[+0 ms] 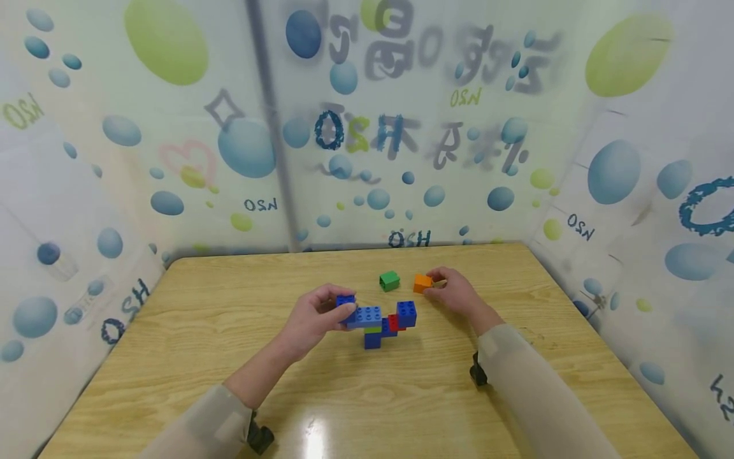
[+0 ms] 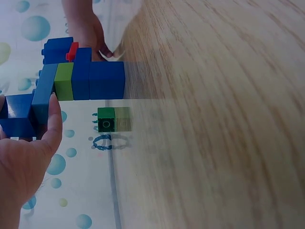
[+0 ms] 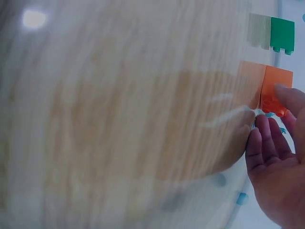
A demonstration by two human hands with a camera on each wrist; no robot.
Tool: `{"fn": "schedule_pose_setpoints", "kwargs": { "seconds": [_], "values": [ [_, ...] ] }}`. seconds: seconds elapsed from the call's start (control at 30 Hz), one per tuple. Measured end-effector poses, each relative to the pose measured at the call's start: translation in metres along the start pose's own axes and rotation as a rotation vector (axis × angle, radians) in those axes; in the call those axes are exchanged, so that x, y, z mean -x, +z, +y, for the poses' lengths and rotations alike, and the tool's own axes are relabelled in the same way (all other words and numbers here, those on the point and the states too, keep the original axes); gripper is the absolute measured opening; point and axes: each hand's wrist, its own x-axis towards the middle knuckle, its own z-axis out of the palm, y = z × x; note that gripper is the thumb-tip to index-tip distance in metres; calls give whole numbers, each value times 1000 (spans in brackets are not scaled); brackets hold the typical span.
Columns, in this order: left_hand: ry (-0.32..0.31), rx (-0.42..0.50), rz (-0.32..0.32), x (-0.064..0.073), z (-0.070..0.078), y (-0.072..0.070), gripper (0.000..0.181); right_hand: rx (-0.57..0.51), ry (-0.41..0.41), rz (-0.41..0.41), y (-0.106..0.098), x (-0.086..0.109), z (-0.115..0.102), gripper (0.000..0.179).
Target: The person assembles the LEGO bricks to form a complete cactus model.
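Note:
My left hand grips the left end of a built brick model, thumb in front and fingers behind. The model joins dark blue, lighter blue, lime green and red bricks. Its lowest dark blue brick meets the tabletop in the left wrist view. Over to the right, my right hand pinches an orange brick on the table between thumb and forefinger, the other fingers loosely bent. Left of the orange brick lies a green brick on its side, studs turned away from me.
The wooden table reaches back to a wall covering printed with blue and green dots, with more of it on both sides. Black wrist devices sit by both sleeves, one at the left cuff and one at the right cuff.

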Motion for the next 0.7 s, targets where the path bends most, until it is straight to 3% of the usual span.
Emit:
{"fn": "schedule_pose_setpoints", "kwargs": {
  "seconds": [0.7],
  "values": [
    [-6, 1, -3, 0, 1, 1, 34, -45, -75, 67, -8, 16, -9, 41]
  ]
}}
